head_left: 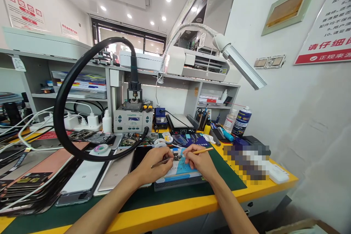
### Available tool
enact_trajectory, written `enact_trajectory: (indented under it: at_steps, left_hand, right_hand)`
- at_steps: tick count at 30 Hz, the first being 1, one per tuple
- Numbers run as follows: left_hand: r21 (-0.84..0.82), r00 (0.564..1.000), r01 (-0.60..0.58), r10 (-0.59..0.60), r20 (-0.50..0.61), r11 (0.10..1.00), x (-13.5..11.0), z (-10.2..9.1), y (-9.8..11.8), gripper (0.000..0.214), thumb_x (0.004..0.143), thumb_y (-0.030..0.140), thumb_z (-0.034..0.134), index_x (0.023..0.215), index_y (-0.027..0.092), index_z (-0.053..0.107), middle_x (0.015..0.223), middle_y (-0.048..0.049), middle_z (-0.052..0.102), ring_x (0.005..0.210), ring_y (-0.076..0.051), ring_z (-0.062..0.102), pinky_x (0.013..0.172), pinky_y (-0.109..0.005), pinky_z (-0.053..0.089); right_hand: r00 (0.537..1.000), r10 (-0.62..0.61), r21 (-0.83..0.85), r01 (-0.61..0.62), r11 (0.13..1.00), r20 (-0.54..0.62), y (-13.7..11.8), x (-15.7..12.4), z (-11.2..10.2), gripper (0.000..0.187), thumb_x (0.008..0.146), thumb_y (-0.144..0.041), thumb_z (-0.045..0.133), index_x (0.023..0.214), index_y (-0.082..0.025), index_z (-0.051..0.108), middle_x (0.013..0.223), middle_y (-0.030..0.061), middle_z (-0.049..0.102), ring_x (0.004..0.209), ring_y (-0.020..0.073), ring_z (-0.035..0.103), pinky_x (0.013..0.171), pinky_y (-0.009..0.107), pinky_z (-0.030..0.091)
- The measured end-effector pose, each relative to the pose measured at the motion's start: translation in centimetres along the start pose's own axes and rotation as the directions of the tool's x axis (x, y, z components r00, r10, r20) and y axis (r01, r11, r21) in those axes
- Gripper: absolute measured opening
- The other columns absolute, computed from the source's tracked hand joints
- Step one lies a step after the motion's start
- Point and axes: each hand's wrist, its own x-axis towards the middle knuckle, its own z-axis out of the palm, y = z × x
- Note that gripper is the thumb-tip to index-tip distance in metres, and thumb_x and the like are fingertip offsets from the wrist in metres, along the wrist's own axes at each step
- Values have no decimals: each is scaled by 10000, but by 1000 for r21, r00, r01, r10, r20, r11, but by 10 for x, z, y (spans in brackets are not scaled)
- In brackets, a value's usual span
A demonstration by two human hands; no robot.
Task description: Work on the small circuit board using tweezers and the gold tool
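My left hand [154, 162] is closed in a pinch on metal tweezers [161, 162] whose tips point right toward a small part [177, 153]. My right hand [197, 160] is closed on a thin wooden-handled tool [202, 150], its tip lowered to the same small part. Both hands rest over a light blue work pad [184, 168] lying on a dark ridged holder [178, 183], on the green mat [219, 175] of the yellow-edged bench. The part itself is too small to make out.
Several phones and back covers [82, 179] lie at left. A thick black hose [63, 102] loops up to the hot-air station [133, 119]. A lamp [244, 67] hangs at upper right, near a spray can [241, 121], tape rolls [164, 139] and a white box [278, 173].
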Motion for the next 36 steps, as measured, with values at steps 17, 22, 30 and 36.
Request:
enact_trajectory:
  at_steps: [17,22,30,36]
  left_hand:
    - [7,1000,-10,11,-3,1000,-1,0,-1,126,871,223,533,829,189,646,770,-4,666,681,-157,565,593,-254,343]
    - [14,1000,-10,10,1,1000,-1,0,0,134,876,229,531,849,185,655,784,-12,676,694,-162,574,599,-257,344]
    - [22,1000,-6,6,3,1000,1,0,-1,126,876,240,543,862,188,657,764,-7,665,660,-157,548,581,-256,323]
    - [24,1000,-9,8,4,1000,1,0,-2,122,872,236,543,866,193,656,763,-6,657,658,-158,541,574,-254,314]
  right_hand:
    - [1000,0,14,0,1000,-22,2,1,1,99,819,-253,655,764,-171,665,569,-8,651,389,92,457,396,211,317]
    - [1000,-7,15,8,1000,-25,2,0,1,113,821,-263,660,759,-170,668,565,-8,645,389,91,454,395,208,324]
    - [998,-33,10,33,999,-44,2,-2,2,117,821,-268,654,757,-170,664,564,-6,646,385,92,453,394,212,320]
    - [998,-38,9,39,999,-52,1,-4,1,109,815,-259,647,747,-174,650,555,-11,637,383,93,448,397,215,323]
